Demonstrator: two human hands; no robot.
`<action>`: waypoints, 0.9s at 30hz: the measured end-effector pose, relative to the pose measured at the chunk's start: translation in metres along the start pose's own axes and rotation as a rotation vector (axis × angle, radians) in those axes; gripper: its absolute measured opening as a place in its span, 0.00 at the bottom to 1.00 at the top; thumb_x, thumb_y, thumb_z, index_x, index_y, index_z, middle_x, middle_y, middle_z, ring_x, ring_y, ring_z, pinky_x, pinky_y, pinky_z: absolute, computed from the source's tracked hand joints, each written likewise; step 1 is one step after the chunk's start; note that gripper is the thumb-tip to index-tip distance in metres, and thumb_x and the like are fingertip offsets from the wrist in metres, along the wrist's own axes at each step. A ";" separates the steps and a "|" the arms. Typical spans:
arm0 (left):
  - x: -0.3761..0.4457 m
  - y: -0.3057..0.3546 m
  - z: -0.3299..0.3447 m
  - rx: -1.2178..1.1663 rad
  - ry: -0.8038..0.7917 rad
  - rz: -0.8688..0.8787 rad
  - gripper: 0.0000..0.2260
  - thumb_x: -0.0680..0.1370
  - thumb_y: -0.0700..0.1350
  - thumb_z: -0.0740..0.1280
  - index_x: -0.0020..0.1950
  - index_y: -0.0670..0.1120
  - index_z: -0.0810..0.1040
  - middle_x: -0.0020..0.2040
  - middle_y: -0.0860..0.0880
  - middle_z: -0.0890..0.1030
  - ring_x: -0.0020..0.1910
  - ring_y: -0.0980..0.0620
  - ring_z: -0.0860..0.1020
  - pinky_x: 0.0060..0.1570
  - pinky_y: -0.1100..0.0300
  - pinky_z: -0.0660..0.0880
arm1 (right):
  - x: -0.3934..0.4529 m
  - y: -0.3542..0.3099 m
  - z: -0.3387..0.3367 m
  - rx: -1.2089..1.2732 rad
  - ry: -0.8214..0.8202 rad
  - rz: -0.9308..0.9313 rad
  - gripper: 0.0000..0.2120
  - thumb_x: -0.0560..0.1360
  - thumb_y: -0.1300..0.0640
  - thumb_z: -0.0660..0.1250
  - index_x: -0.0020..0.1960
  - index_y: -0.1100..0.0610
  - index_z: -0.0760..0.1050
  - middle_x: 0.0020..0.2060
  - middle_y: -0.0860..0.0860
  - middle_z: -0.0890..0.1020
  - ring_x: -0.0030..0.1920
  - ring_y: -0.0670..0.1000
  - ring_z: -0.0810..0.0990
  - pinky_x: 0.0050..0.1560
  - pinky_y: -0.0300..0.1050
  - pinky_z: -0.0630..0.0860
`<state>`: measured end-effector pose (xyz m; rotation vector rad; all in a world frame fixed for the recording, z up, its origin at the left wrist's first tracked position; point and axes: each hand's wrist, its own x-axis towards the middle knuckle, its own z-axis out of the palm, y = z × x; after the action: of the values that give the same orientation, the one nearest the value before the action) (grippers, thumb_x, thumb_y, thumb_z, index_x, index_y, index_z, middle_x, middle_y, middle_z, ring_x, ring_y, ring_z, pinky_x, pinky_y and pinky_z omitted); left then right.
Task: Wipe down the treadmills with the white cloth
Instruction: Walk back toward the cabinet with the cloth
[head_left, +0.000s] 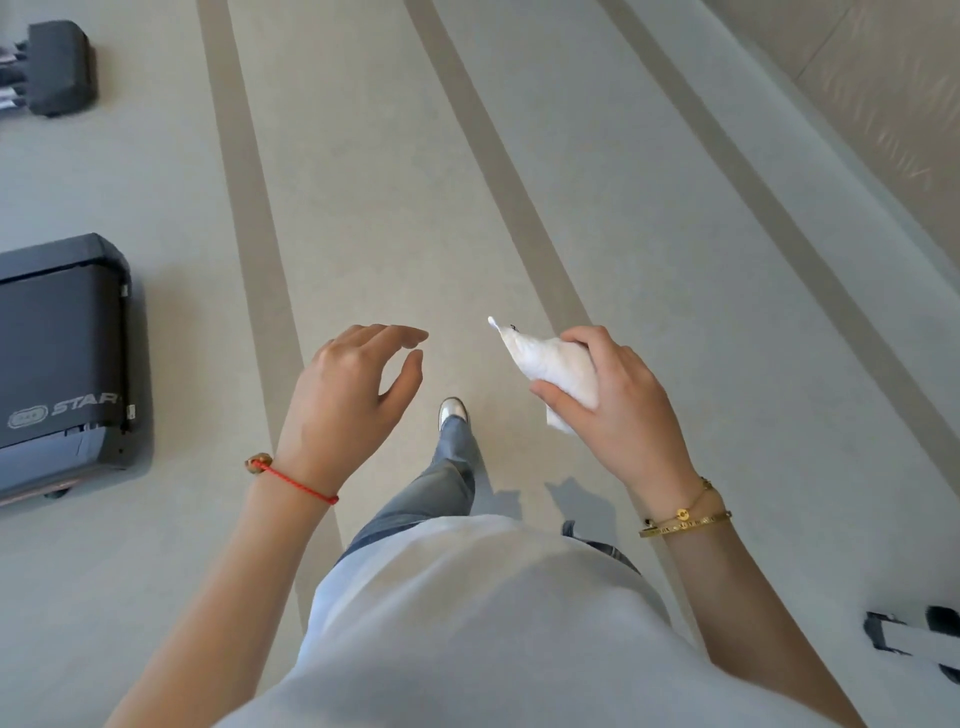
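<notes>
One treadmill (62, 358) reads "STAR"; right hand (618, 410) fingers grip white cloth (550, 364), left hand (353, 384) relaxed.

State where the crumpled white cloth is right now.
In the head view, the crumpled white cloth is right of centre, gripped in the right hand, above the grey floor, far from the dark treadmill.

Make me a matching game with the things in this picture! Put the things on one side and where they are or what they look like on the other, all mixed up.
Things:
1. white cloth
2. left hand
3. treadmill
4. shoe

Descriptions:
A. on the floor at the left edge
B. open, holding nothing
C. held in the right hand
D. stepping forward between the hands

Pairs: 1-C, 2-B, 3-A, 4-D
</notes>
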<state>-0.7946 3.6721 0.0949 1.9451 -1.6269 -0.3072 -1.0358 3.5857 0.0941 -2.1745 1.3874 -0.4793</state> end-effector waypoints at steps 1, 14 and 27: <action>0.022 -0.007 -0.001 -0.001 0.001 -0.001 0.12 0.80 0.48 0.62 0.58 0.46 0.82 0.51 0.52 0.84 0.53 0.50 0.82 0.50 0.49 0.79 | 0.024 0.000 0.002 0.001 -0.002 -0.001 0.22 0.72 0.39 0.70 0.60 0.48 0.70 0.51 0.44 0.78 0.50 0.49 0.75 0.47 0.47 0.73; 0.297 -0.085 -0.017 0.024 0.018 -0.009 0.12 0.80 0.47 0.62 0.58 0.46 0.82 0.51 0.52 0.84 0.53 0.50 0.81 0.50 0.53 0.78 | 0.307 -0.017 0.005 0.031 0.006 -0.011 0.23 0.72 0.39 0.69 0.61 0.48 0.70 0.51 0.44 0.78 0.51 0.49 0.74 0.49 0.45 0.73; 0.562 -0.143 0.027 0.041 0.032 -0.032 0.12 0.80 0.47 0.62 0.58 0.46 0.82 0.51 0.52 0.85 0.53 0.50 0.81 0.49 0.55 0.77 | 0.584 0.022 0.008 -0.032 -0.007 -0.052 0.24 0.72 0.41 0.70 0.62 0.53 0.72 0.52 0.47 0.80 0.50 0.52 0.77 0.48 0.48 0.75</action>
<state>-0.5619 3.1407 0.0971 1.9976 -1.5950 -0.2560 -0.8059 3.0488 0.0871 -2.2410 1.3459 -0.4715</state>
